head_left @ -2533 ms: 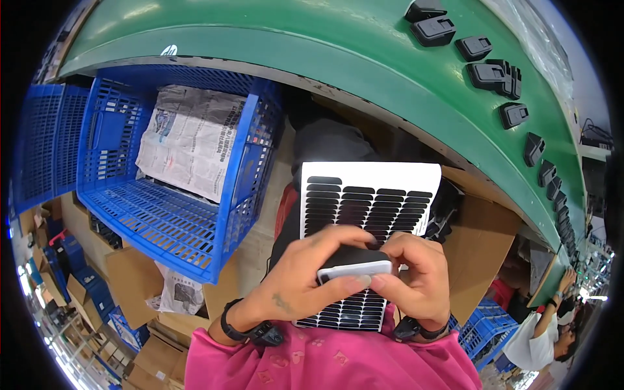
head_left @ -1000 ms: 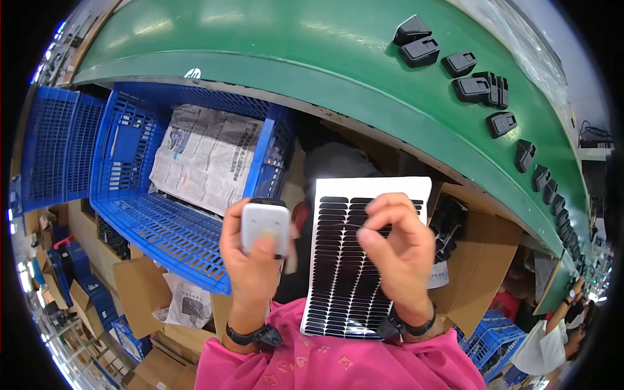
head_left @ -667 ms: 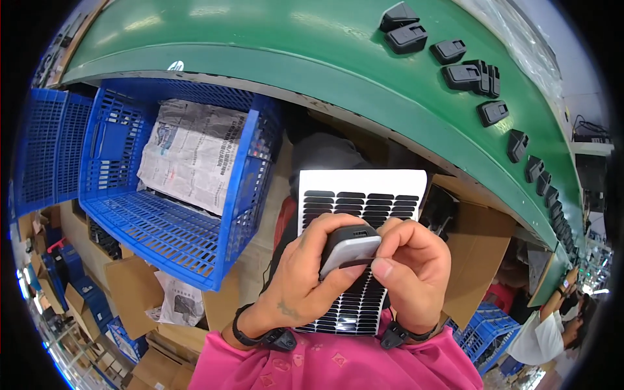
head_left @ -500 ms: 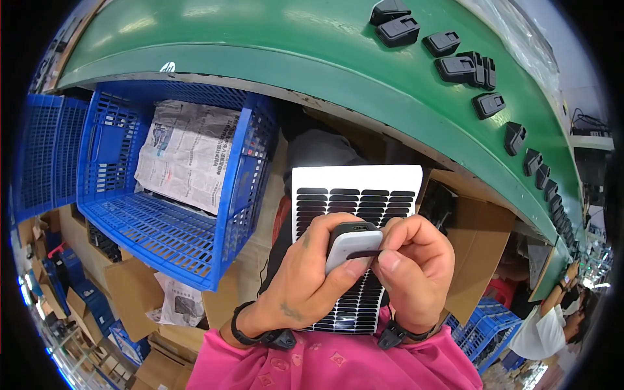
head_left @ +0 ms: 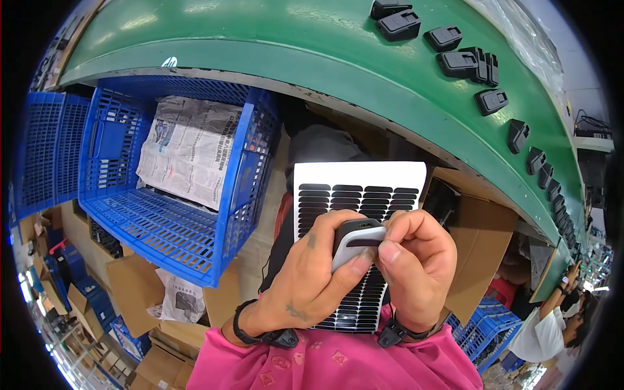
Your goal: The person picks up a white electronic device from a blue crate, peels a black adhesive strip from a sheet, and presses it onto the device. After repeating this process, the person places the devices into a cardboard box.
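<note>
green bench [head_left: 260, 32] cropped; right hand [head_left: 417, 270] pinches strip [head_left: 363, 243], tip probably under fingers.

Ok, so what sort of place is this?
Probably a factory or assembly workshop: a long green workbench carries many similar black devices, a large blue plastic crate stands by it, and another person is farther along.

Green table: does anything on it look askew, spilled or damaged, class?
The black devices look a little untidy: some bunch together while others lie apart, turned different ways. No spill or damage shows.
</note>
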{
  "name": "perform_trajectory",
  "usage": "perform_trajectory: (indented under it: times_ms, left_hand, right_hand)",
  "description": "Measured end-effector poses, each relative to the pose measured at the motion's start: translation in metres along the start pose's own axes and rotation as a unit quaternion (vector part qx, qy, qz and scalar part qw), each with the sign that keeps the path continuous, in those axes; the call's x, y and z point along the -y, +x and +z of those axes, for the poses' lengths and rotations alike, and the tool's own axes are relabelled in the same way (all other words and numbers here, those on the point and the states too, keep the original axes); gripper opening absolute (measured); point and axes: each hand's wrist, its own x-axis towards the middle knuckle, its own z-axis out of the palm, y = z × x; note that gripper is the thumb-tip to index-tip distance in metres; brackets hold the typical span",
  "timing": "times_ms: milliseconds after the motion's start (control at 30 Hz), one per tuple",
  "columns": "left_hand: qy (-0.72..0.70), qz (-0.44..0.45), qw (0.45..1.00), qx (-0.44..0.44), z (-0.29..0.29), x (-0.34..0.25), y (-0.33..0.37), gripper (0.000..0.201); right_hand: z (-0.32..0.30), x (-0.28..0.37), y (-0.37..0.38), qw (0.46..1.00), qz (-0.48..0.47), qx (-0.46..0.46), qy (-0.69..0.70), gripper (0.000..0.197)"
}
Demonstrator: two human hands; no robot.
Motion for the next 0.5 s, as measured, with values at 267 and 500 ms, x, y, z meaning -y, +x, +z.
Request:
perform_trajectory:
  times_ms: [267, 500]
  left_hand:
    - [0.017, 0.009, 1.000, -0.005, 0.0002, 0.0008, 0.0006, 0.043]
    - [0.028, 0.015, 0.999, -0.011, 0.0015, 0.0015, 0.0005, 0.044]
  right_hand:
    - [-0.0006, -0.0049, 0.0015, 1.000, -0.006, 0.001, 0.014, 0.009]
    - [-0.0005, -0.0056, 0.0009, 1.000, -0.011, 0.001, 0.016, 0.009]
